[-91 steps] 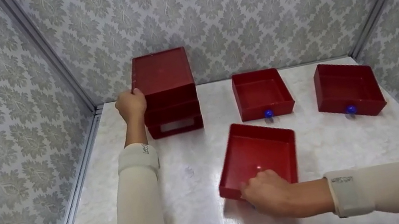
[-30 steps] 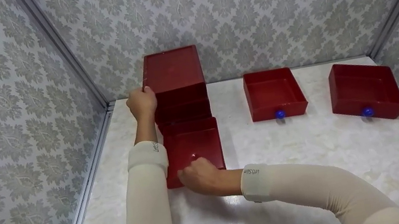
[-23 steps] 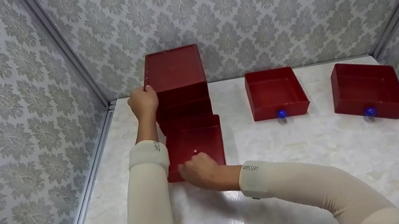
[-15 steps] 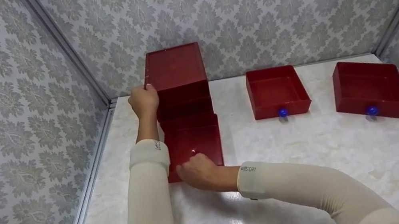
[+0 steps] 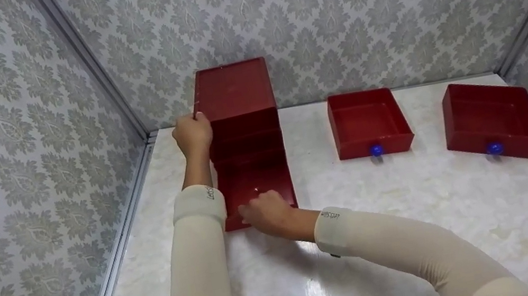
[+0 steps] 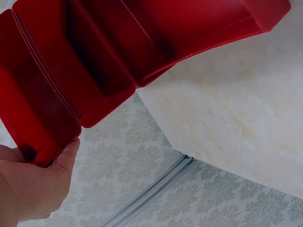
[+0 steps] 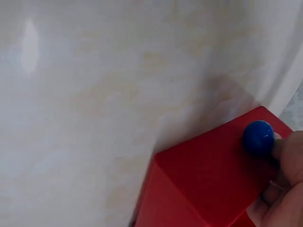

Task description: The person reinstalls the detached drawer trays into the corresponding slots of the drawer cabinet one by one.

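A red three-level cabinet (image 5: 233, 91) stands at the back left in the head view. My left hand (image 5: 193, 134) grips its upper left side; in the left wrist view the hand (image 6: 40, 184) holds the edge of an end compartment (image 6: 33, 94). A red drawer (image 5: 240, 181) lies partly inside the lowest compartment, its front part sticking out. My right hand (image 5: 270, 214) is at the drawer's front. The right wrist view shows that hand (image 7: 284, 184) pinching the drawer front (image 7: 213, 165) by its blue knob (image 7: 258, 138). The drawer's back end is hidden inside the cabinet.
Two more red drawers with blue knobs, one in the middle (image 5: 374, 147) and one tilted at the right (image 5: 505, 146), rest on the pale marbled table (image 5: 387, 213). Patterned wall panels (image 5: 301, 18) with metal edge strips (image 5: 94, 64) stand around the table.
My right hand has brought the third drawer from the table's middle to the cabinet's lowest compartment and pushed it partly in. My left hand has kept its grip; the head view has shifted slightly.
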Demonstrator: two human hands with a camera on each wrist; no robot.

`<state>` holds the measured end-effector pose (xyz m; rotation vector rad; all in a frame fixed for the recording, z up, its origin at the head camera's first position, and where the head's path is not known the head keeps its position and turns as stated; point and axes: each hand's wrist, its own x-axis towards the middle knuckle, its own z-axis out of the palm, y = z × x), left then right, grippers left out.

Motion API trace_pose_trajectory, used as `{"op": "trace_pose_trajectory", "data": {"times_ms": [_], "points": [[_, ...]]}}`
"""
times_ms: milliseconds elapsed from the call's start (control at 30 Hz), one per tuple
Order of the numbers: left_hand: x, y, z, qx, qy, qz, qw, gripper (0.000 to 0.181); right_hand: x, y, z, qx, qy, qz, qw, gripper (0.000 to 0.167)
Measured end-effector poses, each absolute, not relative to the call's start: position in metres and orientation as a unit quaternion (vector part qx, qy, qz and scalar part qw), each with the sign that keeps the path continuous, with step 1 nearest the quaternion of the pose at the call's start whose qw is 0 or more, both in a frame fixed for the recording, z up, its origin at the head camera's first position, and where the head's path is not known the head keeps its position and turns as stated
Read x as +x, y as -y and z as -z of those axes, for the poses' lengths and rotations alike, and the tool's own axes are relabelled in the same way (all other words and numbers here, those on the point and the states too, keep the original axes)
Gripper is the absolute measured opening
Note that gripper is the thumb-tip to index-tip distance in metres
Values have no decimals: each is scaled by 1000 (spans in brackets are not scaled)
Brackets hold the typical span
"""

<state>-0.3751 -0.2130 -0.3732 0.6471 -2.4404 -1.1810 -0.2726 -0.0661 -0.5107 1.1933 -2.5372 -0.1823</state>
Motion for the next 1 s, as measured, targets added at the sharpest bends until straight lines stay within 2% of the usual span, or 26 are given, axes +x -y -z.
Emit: {"op": "trace_pose_trajectory", "data": {"times_ms": [133,233,333,533,733,1000], "points": [[-375,212,372,226,863,417,176,40,-270,57,517,477,833,93,264,18],[-375,212,372,228,862,418,176,40,-254,51,526,531,752,194,338,37],[-374,213,373,230,862,415,175,40,-233,46,536,560,701,260,358,50],[-375,214,373,226,862,417,177,40,-211,39,547,523,713,301,358,53],[-375,214,374,231,862,417,173,41,-218,33,546,487,750,343,288,70],[-376,214,376,224,865,411,182,41,-232,30,547,469,774,340,254,69]]}}
